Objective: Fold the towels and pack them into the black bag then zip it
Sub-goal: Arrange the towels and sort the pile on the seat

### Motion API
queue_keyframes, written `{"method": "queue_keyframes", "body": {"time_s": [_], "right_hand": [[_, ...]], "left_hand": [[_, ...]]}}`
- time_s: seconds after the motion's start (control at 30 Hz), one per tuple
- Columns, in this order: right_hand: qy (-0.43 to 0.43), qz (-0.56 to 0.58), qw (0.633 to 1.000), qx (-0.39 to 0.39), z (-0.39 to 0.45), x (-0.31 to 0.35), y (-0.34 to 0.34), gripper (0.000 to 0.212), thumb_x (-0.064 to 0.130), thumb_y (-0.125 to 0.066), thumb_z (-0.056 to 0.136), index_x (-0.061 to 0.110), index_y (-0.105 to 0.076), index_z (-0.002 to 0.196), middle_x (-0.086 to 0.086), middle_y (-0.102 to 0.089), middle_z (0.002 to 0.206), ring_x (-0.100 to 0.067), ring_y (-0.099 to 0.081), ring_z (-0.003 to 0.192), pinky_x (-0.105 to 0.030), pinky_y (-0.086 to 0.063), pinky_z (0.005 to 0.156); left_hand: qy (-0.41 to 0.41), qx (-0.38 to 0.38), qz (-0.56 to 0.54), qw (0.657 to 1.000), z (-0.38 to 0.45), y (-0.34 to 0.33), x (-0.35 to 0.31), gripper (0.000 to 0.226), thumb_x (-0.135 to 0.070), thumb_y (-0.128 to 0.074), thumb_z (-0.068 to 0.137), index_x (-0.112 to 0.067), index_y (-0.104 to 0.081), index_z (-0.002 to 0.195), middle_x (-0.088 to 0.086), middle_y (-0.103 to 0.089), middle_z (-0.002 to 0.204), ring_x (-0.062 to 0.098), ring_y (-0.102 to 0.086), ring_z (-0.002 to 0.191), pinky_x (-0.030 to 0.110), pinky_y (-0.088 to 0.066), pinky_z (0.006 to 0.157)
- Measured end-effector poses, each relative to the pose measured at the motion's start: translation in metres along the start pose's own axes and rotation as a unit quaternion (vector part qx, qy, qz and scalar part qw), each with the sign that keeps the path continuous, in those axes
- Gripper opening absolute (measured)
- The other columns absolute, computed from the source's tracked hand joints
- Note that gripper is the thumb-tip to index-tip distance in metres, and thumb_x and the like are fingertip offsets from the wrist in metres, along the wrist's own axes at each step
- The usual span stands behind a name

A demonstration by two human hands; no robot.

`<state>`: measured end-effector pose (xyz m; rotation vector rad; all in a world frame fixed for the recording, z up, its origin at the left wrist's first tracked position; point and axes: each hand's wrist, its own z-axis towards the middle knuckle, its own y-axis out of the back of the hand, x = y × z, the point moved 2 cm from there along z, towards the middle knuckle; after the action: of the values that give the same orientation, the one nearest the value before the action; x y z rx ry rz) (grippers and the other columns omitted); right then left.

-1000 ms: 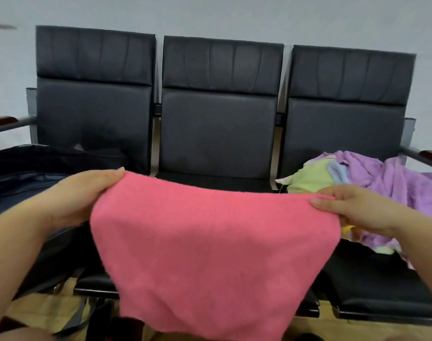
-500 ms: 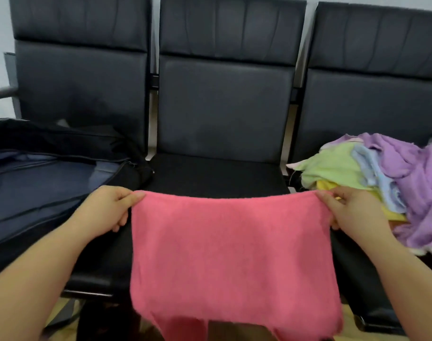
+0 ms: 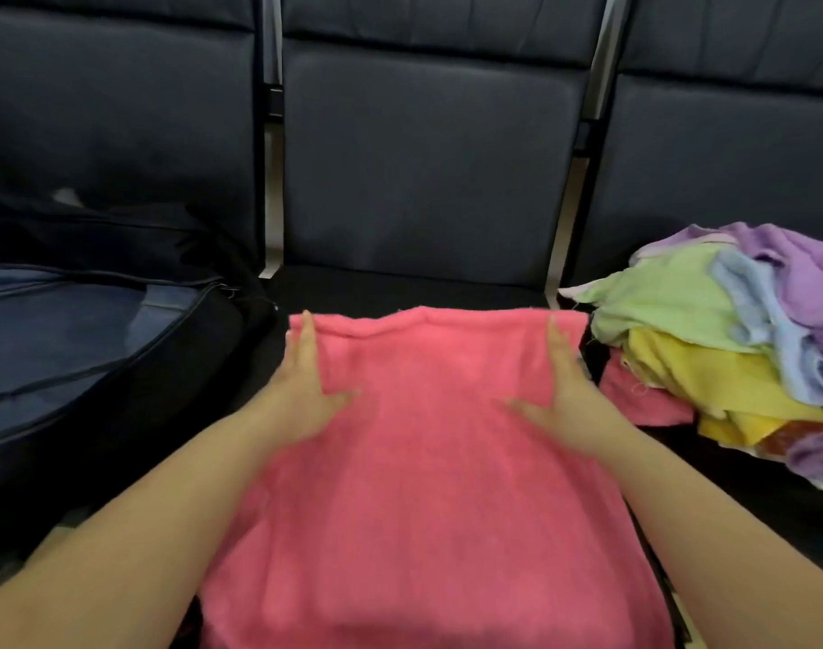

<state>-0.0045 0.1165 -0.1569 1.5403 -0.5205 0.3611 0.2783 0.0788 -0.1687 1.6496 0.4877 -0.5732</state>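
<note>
The pink towel (image 3: 428, 461) has come down flat onto the middle seat (image 3: 400, 285). Left hand (image 3: 301, 391) and right hand (image 3: 568, 395) press it, fingers straight. The black bag (image 3: 95, 344) lies open beside it.

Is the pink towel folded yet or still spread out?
Spread out. The pink terry towel lies as one flat layer across the middle black seat, with the left hand and right hand pressing flat on it.
</note>
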Motion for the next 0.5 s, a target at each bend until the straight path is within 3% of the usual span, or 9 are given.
{"method": "queue_keyframes", "body": {"time_s": [0.07, 0.17, 0.23, 0.33, 0.4, 0.5], "right_hand": [[-0.025, -0.061, 0.995, 0.081, -0.006, 0.002, -0.004, 0.112, 0.047, -0.066, 0.084, 0.028, 0.025, 0.146, -0.004, 0.013, 0.160, -0.021, -0.017, 0.146, -0.032, -0.028, 0.111], [-0.068, -0.175, 0.960, 0.208, -0.021, -0.001, -0.010, 0.101, 0.063, -0.052, 0.086, 0.021, 0.013, 0.152, -0.009, 0.011, 0.160, -0.024, -0.012, 0.147, -0.033, -0.021, 0.116], [-0.091, -0.219, 0.936, 0.260, -0.028, -0.004, -0.019, 0.101, 0.068, -0.046, 0.086, 0.016, 0.010, 0.152, -0.011, 0.015, 0.159, -0.026, 0.001, 0.148, -0.037, -0.013, 0.119], [-0.070, -0.201, 0.957, 0.199, -0.022, -0.008, -0.031, 0.097, 0.067, -0.043, 0.087, 0.016, 0.008, 0.153, -0.013, 0.015, 0.159, -0.026, 0.010, 0.147, -0.038, -0.003, 0.119], [-0.047, -0.193, 0.972, 0.125, -0.016, -0.010, -0.033, 0.090, 0.067, -0.036, 0.090, 0.017, 0.003, 0.153, -0.013, 0.010, 0.160, -0.025, 0.007, 0.148, -0.040, -0.001, 0.119], [-0.034, -0.193, 0.978, 0.068, -0.019, -0.012, -0.028, 0.085, 0.065, -0.037, 0.090, 0.020, -0.003, 0.154, -0.011, 0.003, 0.161, -0.024, 0.002, 0.148, -0.043, -0.002, 0.119]], "left_hand": [[0.035, 0.085, 0.159, 0.983, -0.008, -0.009, -0.006, 0.107, -0.054, -0.059, 0.086, -0.018, 0.019, 0.150, 0.016, 0.013, 0.159, 0.031, -0.006, 0.147, 0.036, -0.016, 0.116], [0.067, 0.195, 0.310, 0.928, -0.029, -0.016, -0.016, 0.094, -0.069, -0.047, 0.085, -0.008, -0.017, 0.150, 0.015, -0.024, 0.155, 0.030, -0.032, 0.139, 0.033, -0.030, 0.111], [0.102, 0.226, 0.356, 0.901, -0.035, -0.020, -0.013, 0.103, -0.076, -0.042, 0.081, -0.005, -0.015, 0.151, 0.017, -0.017, 0.157, 0.031, -0.024, 0.142, 0.035, -0.025, 0.114], [0.123, 0.164, 0.333, 0.920, -0.024, -0.029, 0.002, 0.113, -0.083, -0.031, 0.079, -0.005, 0.009, 0.151, 0.019, 0.011, 0.158, 0.036, 0.001, 0.147, 0.042, -0.008, 0.120], [0.087, 0.095, 0.297, 0.946, -0.020, -0.031, 0.005, 0.105, -0.079, -0.025, 0.083, -0.007, 0.009, 0.151, 0.017, 0.014, 0.158, 0.033, 0.006, 0.147, 0.041, -0.003, 0.120], [0.073, 0.049, 0.287, 0.954, -0.027, -0.025, 0.009, 0.096, -0.073, -0.028, 0.088, -0.007, 0.000, 0.152, 0.016, 0.006, 0.159, 0.031, 0.004, 0.147, 0.040, -0.004, 0.119]]}}
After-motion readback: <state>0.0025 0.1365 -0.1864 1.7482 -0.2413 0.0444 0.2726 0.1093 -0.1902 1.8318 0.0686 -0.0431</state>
